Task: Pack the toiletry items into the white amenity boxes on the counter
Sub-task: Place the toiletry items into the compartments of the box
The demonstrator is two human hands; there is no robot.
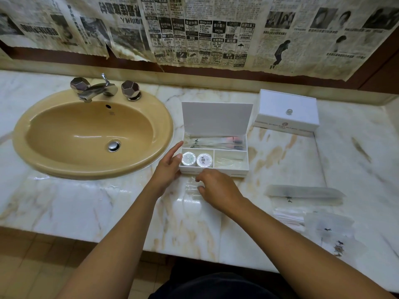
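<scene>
An open white amenity box (226,169) stands mid-counter with its lid (216,117) raised. Two round wrapped soaps (196,159) lie in its front left compartment, a clear packet (228,160) in the front right one, and long sachets (216,141) in the back one. My left hand (167,169) rests with straight fingers against the box's left front corner. My right hand (218,188) pinches a clear plastic packet (191,189) lying on the counter just in front of the box. A second white box (286,111), closed, stands at the back right.
A tan sink (92,134) with a chrome tap (97,89) lies to the left. A long frosted sachet (302,192) and several translucent packets (313,221) lie on the marble counter (108,208) at the right. Newspaper covers the wall behind.
</scene>
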